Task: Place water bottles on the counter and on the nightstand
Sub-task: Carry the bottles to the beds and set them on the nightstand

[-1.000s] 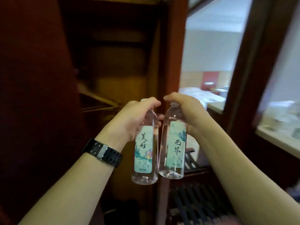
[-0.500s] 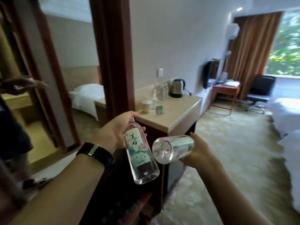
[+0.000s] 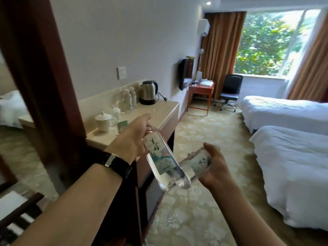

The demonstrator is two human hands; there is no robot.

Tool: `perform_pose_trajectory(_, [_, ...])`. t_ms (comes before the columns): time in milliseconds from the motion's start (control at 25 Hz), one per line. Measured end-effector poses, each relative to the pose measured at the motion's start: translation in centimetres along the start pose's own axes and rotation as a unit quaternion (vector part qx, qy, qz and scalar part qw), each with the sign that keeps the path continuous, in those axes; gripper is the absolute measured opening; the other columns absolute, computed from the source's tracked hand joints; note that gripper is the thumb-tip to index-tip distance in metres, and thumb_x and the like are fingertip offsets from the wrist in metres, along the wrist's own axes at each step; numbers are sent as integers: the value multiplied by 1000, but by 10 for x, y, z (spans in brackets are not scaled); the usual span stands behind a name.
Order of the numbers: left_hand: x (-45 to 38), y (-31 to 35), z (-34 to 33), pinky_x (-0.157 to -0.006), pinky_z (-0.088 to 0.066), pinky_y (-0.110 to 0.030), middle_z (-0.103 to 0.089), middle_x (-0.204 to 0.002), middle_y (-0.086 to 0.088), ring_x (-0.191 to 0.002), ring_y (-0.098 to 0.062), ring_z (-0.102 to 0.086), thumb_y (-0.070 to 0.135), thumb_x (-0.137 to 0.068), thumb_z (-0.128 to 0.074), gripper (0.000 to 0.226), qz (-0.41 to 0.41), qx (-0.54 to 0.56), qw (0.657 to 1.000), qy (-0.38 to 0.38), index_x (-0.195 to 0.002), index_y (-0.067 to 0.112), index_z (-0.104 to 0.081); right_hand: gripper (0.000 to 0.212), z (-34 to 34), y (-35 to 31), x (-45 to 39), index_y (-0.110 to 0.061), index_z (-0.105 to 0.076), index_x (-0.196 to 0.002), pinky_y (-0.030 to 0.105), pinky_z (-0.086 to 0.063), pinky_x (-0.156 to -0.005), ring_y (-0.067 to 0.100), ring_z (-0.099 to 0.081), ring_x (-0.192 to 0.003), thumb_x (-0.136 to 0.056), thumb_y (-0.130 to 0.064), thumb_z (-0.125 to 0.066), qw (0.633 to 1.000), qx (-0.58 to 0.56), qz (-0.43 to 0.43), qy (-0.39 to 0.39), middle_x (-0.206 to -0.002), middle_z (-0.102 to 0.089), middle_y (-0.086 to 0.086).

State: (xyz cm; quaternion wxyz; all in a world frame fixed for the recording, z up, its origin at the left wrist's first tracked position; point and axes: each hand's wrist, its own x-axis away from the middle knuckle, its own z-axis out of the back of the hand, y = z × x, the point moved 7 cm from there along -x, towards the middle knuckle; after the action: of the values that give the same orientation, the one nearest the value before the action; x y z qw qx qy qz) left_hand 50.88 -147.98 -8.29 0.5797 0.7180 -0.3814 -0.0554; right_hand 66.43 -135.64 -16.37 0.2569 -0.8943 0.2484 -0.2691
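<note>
Electric kettle [image 3: 148,92], steel with black handle, standing at the far end by the wall, its cord trailing right. Two white lidded cups [image 3: 108,118] sitting side by side nearer the camera. Wall switch [image 3: 121,72] showing above. Television [image 3: 184,74] hanging on the wall over a wooden desk [image 3: 201,89]. Black office chair [image 3: 230,90] standing beside brown curtains [image 3: 220,48]. Two white beds [image 3: 291,139] lying at right on patterned carpet [image 3: 195,210].

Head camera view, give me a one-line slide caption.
Each hand, left hand and right hand, carries a water bottle beside the counter.

two clear labelled bottles [image 3: 160,157], tilted, crossing
</note>
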Motion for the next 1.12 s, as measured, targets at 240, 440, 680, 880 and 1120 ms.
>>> perform_pose_trajectory(240, [-93,51,-130,-64,-54,-34,-63,-65,-8,-52,-23,-61,46,-88,-63,40,-34,-137,981,-133,-91,7,-55,50,-30,-75,-58,-10,-58,-98,25,-44,-52,19,-56,-55,-58,-21,-85,970,150,-39,-186,-73,-60,9])
perform_pose_trajectory(440, [-160,44,-244,-57,-53,-34,-63,-59,-10,-53,-24,-62,49,-90,-60,45,-2,-200,956,-216,-84,5,-56,44,-5,-160,-106,-13,-70,-105,37,-49,-67,25,-65,-70,-65,-29,-80,953,153,14,-262,-94,-61,14])
perform_pose_trajectory(680, [-286,15,-376,-44,-52,-27,-64,-54,-7,-43,-21,-62,55,-83,-67,57,-7,-256,941,-221,-100,1,-57,52,43,-265,-209,-16,-62,-124,36,-53,-66,24,-68,-73,-75,-30,-70,923,155,42,-349,-114,-60,13])
perform_pose_trajectory(880, [-376,29,-475,-41,-52,-23,-69,-92,-10,-67,-21,-66,61,-91,-48,54,-41,-269,930,-249,-100,9,-60,52,68,-371,-319,-16,-64,-124,36,-53,-69,23,-67,-75,-74,-29,-71,927,131,52,-348,-116,-66,11])
perform_pose_trajectory(1120, [-482,29,-539,-57,-60,-39,-69,-76,-14,-61,-30,-67,44,-92,-59,37,-6,-172,928,-331,-109,11,-62,35,68,-482,-442,-15,-72,-101,32,-53,-61,24,-64,-65,-70,-32,-75,949,138,81,-271,-93,-64,17])
